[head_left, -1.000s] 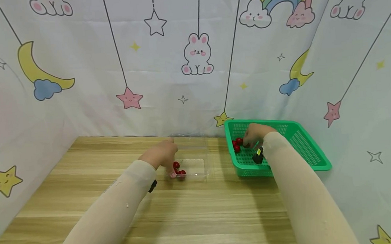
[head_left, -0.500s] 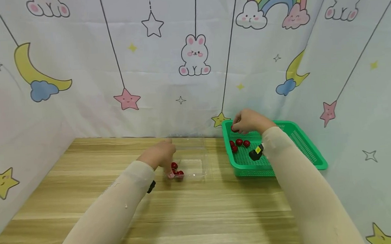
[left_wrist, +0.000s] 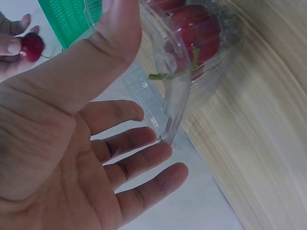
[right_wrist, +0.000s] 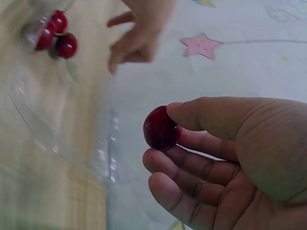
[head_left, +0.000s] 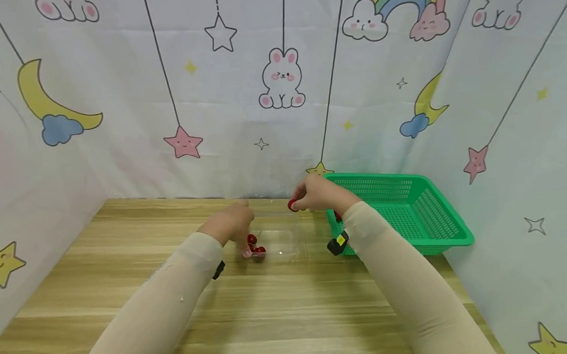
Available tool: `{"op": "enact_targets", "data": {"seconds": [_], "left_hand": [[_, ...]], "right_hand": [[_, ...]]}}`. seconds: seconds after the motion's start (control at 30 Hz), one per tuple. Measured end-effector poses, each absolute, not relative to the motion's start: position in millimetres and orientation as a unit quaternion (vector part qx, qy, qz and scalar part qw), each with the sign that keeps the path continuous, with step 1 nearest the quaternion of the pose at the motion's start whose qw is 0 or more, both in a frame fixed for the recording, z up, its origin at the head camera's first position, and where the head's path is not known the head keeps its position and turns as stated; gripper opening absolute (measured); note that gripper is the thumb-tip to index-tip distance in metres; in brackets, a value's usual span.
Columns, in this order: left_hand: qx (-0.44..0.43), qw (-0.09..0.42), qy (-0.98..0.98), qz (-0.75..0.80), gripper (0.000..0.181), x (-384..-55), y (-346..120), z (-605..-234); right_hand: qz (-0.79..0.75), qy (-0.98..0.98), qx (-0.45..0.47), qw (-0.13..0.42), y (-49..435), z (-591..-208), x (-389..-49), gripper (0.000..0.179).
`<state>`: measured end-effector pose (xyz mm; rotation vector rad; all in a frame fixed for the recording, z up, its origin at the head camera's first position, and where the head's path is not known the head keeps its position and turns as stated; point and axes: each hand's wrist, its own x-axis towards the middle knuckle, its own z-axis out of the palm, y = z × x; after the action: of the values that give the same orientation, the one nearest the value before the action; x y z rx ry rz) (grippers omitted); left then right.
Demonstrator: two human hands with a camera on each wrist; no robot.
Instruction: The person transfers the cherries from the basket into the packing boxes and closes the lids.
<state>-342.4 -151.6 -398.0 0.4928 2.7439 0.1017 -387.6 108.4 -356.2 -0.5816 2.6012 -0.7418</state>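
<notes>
My right hand pinches a dark red cherry between thumb and fingertips, at the back right of a clear plastic box. Several red cherries lie at the box's left end, green stems showing in the wrist views. Over that same end is my left hand, its thumb at the box wall and its fingers fairly straight by the clear rim. To the right of the box stands a green plastic basket; one cherry shows inside it, partly behind my right hand and wrist.
A wooden table carries both containers. White printed cloth rises close behind the box and basket, and more hangs at both sides. The box's clear lid stands toward the back cloth.
My right hand has lifted a cherry out of the green basket and carried it left to the plastic box. My left hand has stayed at the box's left end.
</notes>
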Motion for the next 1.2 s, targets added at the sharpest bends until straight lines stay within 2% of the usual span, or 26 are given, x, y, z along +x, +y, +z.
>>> {"op": "enact_targets", "data": {"seconds": [0.33, 0.67, 0.93, 1.2], "left_hand": [[0.179, 0.182, 0.966, 0.028, 0.095, -344.9, -149.6, -396.4], [0.186, 0.171, 0.967, 0.021, 0.093, -345.7, -150.9, -398.1], [0.186, 0.174, 0.967, 0.027, 0.089, -344.6, -150.5, -399.9], [0.189, 0.171, 0.967, 0.02, 0.086, -343.6, -149.7, -395.9]], "right_hand": [[-0.209, 0.918, -0.266, 0.207, 49.2, -406.7, -379.8, 0.008], [-0.189, 0.921, -0.302, 0.155, 28.9, -442.3, -381.9, 0.007], [-0.22, 0.917, -0.296, 0.149, 23.6, -455.3, -379.3, 0.007], [-0.224, 0.917, -0.297, 0.141, 25.2, -451.1, -379.4, 0.009]]}}
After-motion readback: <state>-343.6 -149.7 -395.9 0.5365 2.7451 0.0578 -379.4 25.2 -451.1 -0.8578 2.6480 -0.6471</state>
